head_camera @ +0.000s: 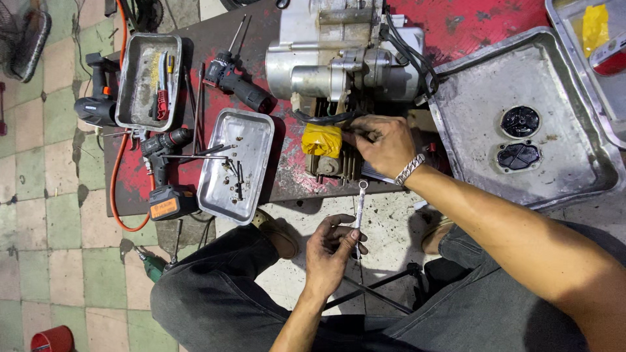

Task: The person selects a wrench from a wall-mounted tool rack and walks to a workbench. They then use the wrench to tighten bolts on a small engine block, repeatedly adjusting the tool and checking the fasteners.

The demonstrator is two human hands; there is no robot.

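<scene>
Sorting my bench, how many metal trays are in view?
4: a small deep tray far left, a flat tray with screws, a large tray right, another cut off top right.

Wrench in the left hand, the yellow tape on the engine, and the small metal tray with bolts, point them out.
wrench (359, 207): head view, on its shank
yellow tape (321, 139): head view, middle of the patch
small metal tray (253, 133): head view, bare floor near its top
</scene>
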